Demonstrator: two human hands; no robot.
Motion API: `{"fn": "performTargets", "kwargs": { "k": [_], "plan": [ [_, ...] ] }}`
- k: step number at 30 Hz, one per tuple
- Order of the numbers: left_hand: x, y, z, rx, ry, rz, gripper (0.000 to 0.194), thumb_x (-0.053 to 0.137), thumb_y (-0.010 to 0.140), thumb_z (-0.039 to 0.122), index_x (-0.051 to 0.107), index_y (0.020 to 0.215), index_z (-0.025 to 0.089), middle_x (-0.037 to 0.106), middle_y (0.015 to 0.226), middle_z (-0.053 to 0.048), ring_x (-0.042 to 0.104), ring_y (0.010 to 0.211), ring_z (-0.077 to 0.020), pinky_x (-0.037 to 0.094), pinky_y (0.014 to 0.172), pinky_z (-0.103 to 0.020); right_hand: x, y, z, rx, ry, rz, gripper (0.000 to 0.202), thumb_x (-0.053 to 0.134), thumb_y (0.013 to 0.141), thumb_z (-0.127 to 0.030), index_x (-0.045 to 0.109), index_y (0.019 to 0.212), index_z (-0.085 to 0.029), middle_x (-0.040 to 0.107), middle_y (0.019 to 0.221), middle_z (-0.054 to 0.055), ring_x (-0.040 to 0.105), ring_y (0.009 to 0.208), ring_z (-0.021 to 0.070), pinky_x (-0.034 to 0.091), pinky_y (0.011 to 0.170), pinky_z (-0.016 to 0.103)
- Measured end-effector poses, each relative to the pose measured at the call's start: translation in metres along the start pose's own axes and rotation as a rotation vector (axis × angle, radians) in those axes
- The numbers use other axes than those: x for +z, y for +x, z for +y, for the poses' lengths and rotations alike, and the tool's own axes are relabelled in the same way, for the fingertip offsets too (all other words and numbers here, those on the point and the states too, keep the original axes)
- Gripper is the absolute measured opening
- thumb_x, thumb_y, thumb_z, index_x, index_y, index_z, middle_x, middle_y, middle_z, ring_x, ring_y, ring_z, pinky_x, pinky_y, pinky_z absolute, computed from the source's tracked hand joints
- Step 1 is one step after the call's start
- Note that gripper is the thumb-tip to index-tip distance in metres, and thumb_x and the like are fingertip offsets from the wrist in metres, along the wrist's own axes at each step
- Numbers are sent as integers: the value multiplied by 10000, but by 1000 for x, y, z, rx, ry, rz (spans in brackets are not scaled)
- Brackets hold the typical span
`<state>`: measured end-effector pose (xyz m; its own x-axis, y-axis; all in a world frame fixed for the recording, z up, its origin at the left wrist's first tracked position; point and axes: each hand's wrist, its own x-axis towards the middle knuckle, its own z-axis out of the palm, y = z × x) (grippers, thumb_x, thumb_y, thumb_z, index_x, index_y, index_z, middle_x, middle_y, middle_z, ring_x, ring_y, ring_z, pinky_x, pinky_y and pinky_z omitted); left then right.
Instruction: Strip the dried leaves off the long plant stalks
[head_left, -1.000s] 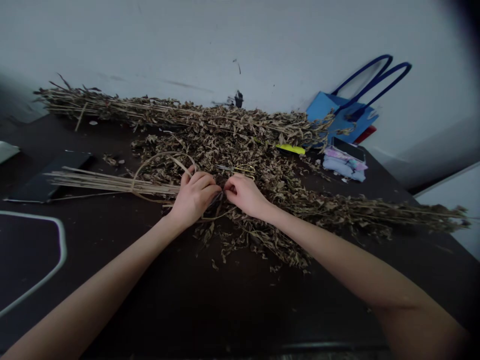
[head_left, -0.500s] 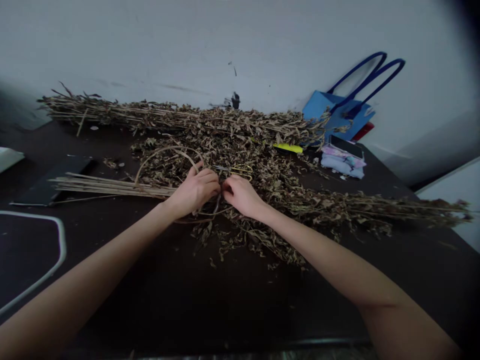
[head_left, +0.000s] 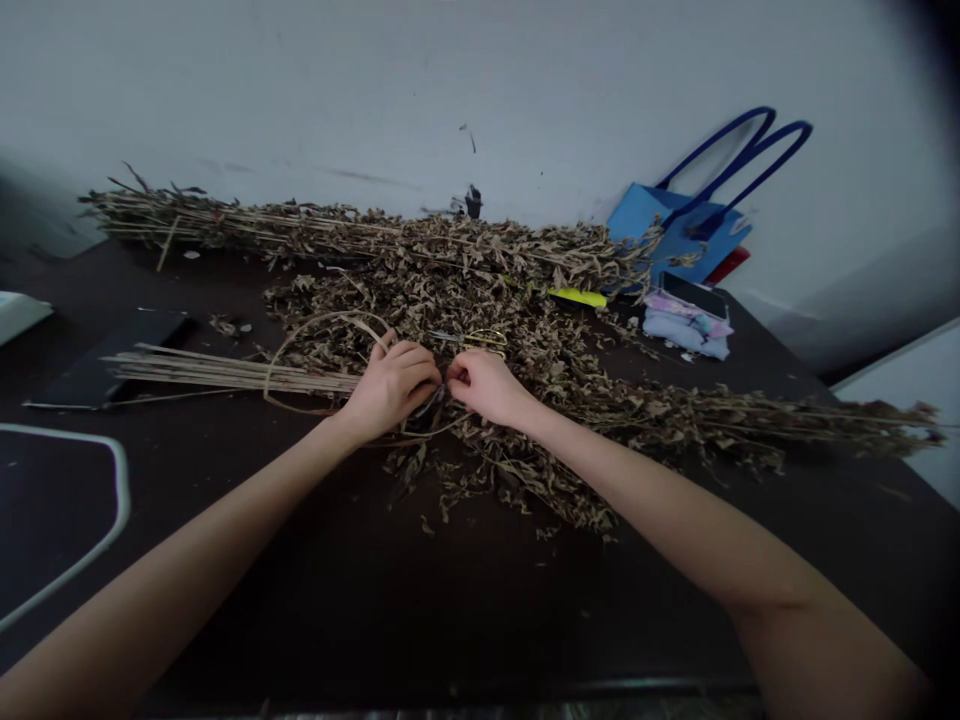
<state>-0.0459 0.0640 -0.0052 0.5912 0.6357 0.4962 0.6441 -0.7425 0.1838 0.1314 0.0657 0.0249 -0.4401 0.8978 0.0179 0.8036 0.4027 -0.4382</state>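
We see dry, woody stalks (head_left: 225,372) with a matt surface and rough, papery leaves (head_left: 540,345). The scissors (head_left: 461,338) show shiny metal. Soft cloth (head_left: 682,330) lies beneath a smooth, dark phone (head_left: 694,295); our bench (head_left: 465,600) looks smooth, faintly glossy.

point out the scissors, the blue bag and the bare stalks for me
scissors (head_left: 446,336): head view, on the blades
blue bag (head_left: 636,212): head view, on the side, below the handles
bare stalks (head_left: 225,373): head view, mid-length, left of the hands

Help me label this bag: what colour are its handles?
The bag has dark blue handles, best seen in the head view.
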Motion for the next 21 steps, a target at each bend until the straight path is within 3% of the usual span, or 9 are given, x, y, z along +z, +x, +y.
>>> {"fn": "performTargets", "kwargs": {
  "k": [3,7,14,21],
  "plan": [
    [2,-2,2,11,17,27,170,465,880,219,632,849,212,644,932,-32,531,1008,-209,202,1049,-516,-8,5,3,-1,42,-136,150,483,784,-119,626,829,-124,660,741,29,606,530,99,441,541,190],
    [2,-3,4,55,44,63,179,457,887,211,632,846,215,650,907,-23,541,1005,-200,178,1072,-527,-21,19,0,-8,35,-312,153,494,736,-79,632,795,-104,655,640,37,619,474,121,442,458,175],
    [4,-3,2,115,111,82,175,451,899,203,618,847,220,653,917,0,552,1005,-184,161,1092,-535,-38,46,-18,26,-25,-566,115,538,630,-7,619,691,-60,652,577,72,638,520,182,504,464,228],
    [5,-5,1,152,124,118,173,456,902,201,620,849,216,664,892,0,558,1022,-186,172,1097,-539,-38,62,-17,83,6,-697,124,573,635,-19,625,738,-65,620,536,-10,616,528,111,532,545,194]
  ]
}}
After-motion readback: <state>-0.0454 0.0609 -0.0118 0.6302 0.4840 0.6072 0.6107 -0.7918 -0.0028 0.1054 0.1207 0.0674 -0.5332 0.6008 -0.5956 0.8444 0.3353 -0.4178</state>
